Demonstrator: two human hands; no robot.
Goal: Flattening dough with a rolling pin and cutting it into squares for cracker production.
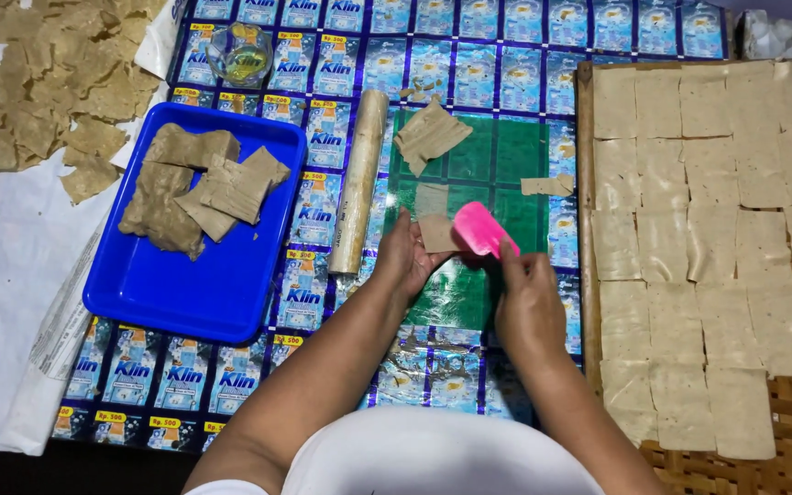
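The right hand [529, 307] covers the lower end of the pink scraper [478, 227], so how its fingers [511, 249] close on it cannot be told. The left hand [405, 257] hides one edge of the small dough sheet [435, 234], and its fingertips are out of sight beneath. The woven tray [781, 431] of cut squares runs off the right and bottom edges. The heap of dried pieces [38, 92] is cut by the top and left edges. The contents of the small glass bowl [240, 55] are too small to tell. Both forearms leave the frame at the bottom.
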